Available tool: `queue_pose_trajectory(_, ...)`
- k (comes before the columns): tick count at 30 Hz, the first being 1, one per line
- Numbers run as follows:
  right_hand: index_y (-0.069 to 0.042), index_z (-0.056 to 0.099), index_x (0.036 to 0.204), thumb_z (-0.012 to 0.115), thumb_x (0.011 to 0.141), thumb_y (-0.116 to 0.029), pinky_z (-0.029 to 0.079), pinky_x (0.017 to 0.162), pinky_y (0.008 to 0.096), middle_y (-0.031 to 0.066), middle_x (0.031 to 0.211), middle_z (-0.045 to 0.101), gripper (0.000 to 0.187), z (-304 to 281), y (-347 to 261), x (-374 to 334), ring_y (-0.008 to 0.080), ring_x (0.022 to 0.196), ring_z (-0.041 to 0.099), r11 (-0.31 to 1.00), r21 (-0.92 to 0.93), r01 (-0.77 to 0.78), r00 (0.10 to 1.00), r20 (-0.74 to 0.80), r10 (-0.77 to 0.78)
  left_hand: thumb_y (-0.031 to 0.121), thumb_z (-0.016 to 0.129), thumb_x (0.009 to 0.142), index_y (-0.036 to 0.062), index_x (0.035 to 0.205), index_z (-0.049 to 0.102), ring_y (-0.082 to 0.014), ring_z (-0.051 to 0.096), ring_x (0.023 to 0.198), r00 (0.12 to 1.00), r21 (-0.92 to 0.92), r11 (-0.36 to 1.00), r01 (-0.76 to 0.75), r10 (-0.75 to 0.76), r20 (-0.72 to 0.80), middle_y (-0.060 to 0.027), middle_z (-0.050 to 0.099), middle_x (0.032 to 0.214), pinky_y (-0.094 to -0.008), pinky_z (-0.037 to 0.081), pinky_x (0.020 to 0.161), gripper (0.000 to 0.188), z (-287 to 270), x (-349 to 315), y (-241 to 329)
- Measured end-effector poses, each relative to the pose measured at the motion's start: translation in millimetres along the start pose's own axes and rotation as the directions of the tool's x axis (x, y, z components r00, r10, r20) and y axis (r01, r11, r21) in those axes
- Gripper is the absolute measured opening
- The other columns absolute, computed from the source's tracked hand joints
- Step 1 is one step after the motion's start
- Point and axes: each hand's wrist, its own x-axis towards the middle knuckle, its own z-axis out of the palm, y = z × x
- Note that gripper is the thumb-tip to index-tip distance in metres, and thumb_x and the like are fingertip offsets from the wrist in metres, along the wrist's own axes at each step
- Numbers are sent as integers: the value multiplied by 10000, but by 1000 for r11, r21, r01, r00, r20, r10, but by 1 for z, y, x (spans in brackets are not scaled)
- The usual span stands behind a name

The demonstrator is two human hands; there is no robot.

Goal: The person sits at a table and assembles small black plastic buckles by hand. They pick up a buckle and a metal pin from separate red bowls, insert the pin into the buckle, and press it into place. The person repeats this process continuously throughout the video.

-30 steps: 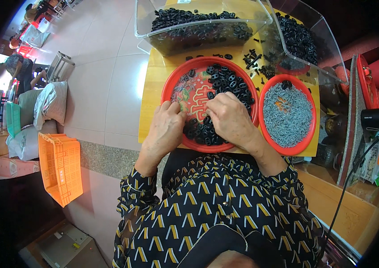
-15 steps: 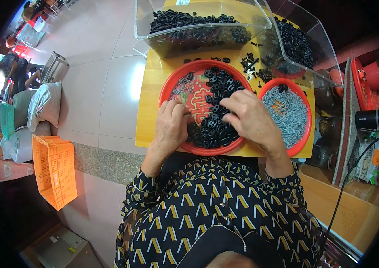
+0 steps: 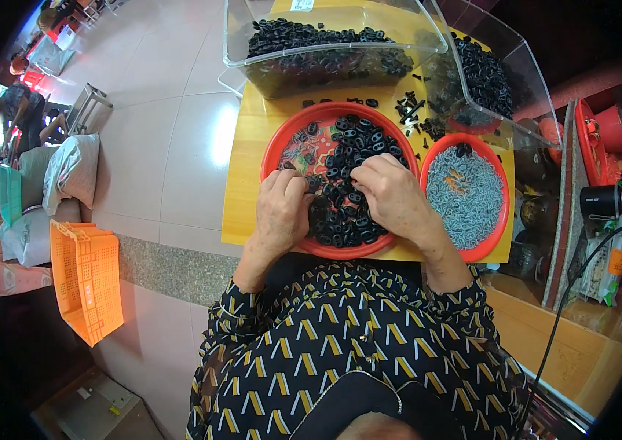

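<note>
A round red tray (image 3: 270,141) sits before me, with a heap of small black oval two-holed pieces (image 3: 359,139) over its middle and right. Small metal parts (image 3: 298,150) lie at its upper left, mixed with a few black pieces. My left hand (image 3: 283,209) is closed over the tray's left side, fingertips pinched together; what they hold is too small to make out. Across from it, my right hand (image 3: 394,196) is pinched shut above the black pieces, its fingertips hiding whatever is between them. A smaller red tray (image 3: 505,213) of silvery metal parts (image 3: 465,198) stands right of it.
Beyond the trays stand two clear plastic bins (image 3: 340,50) (image 3: 538,88) of black pieces on the yellow table (image 3: 241,213). Loose black screw-like parts (image 3: 410,108) lie between. An orange crate (image 3: 87,282) is on the floor at left; a black cable (image 3: 557,323) hangs at right.
My right hand has moved slightly left and down, nearer my left hand, its fingers drawn together. The left hand stays nearly in place, its fingertips turned inward a little.
</note>
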Motion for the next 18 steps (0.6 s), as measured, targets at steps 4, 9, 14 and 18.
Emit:
queue_pose_trajectory(4, -33, 549, 732, 510, 656, -9, 426, 696, 344, 107, 739, 499, 89, 11, -7, 5, 276, 763, 496, 999, -27, 35, 999, 0, -35, -50, 599, 590, 11, 774, 484, -307, 507, 727, 999, 23, 999, -34, 35, -41, -131, 526, 802, -374, 413, 652, 225, -2, 6, 4)
queue_pose_trajectory(9, -26, 602, 829, 511, 664, 16, 414, 715, 345, 93, 776, 500, 193, 11, -6, 3, 253, 766, 483, 993, -122, -4, 993, 116, 18, -51, 592, 587, 9, 778, 479, -301, 513, 761, 989, 4, 996, -88, 87, 121, -130, 537, 829, -369, 404, 679, 229, -9, 1, 7)
queue_pose_trajectory(14, -28, 599, 833, 516, 678, -24, 409, 717, 331, 87, 831, 526, 176, 13, -7, 17, 239, 836, 493, 996, -80, 34, 997, -64, -39, -70, 597, 589, 5, 793, 481, -292, 527, 769, 993, -167, 984, -65, 79, 82, -125, 545, 824, -359, 411, 673, 246, -12, -10, 8)
queue_pose_trajectory(18, -45, 606, 821, 506, 698, -80, 391, 734, 335, 61, 869, 547, 162, 23, 1, 23, 222, 883, 490, 975, -217, 49, 998, 36, -42, -82, 602, 600, 4, 798, 483, -286, 532, 766, 1000, -169, 986, 10, -7, 19, -121, 548, 822, -350, 424, 664, 246, -12, -13, 4)
